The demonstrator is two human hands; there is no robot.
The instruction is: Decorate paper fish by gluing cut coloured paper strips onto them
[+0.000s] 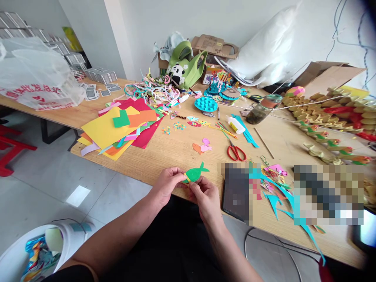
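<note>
A green paper fish (194, 174) is pinched between both of my hands just over the table's front edge, its forked tail pointing up and to the right. Yellow shows at the fish's head end, under my fingertips. My left hand (169, 181) closes thumb and fingers on that head end. From below, my right hand (206, 192) grips the fish's lower edge, its thumb close to the yellow part. Orange and pink paper fish (202, 146) lie on the table beyond my hands. Red-handled scissors (235, 152) rest to the right of them.
Coloured paper sheets (102, 131) are piled at left. A glue bottle (235, 124), a glass jar (266, 107) and a thin stick (264, 143) lie farther back. Near my right arm are a dark tablet-like device (236, 199) and blue paper scraps (273, 203). A white bucket (66, 239) stands on the floor.
</note>
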